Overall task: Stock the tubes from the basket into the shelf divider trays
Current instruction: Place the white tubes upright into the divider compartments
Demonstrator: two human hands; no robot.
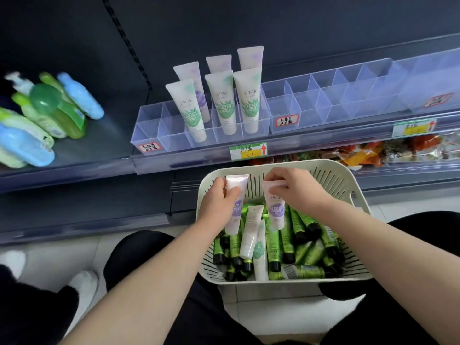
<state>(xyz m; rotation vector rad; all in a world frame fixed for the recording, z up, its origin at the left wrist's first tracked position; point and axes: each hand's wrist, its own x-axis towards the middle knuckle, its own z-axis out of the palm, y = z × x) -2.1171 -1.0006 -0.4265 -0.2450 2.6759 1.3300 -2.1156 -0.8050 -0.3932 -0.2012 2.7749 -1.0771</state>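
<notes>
A cream slotted basket (353, 195) rests on my lap, filled with several green tubes (273, 247) and a few white ones (251, 232). My left hand (216, 202) grips a white tube with a purple label (235, 212), lifted upright above the basket. My right hand (296, 190) pinches the crimped end of a second white purple-label tube (275, 210), hanging cap down. On the shelf, a clear divider tray (149, 125) holds several white tubes (224, 103) upright, green labels in front, purple behind. A second clear divider tray (321, 105) to its right stands bare.
Green and blue bottles (47, 115) lie on the shelf at the left. Price tags (249, 151) hang on the shelf rail. Packaged snacks (373, 153) fill the lower shelf behind the basket. A white shoe (84, 282) is on the tiled floor at lower left.
</notes>
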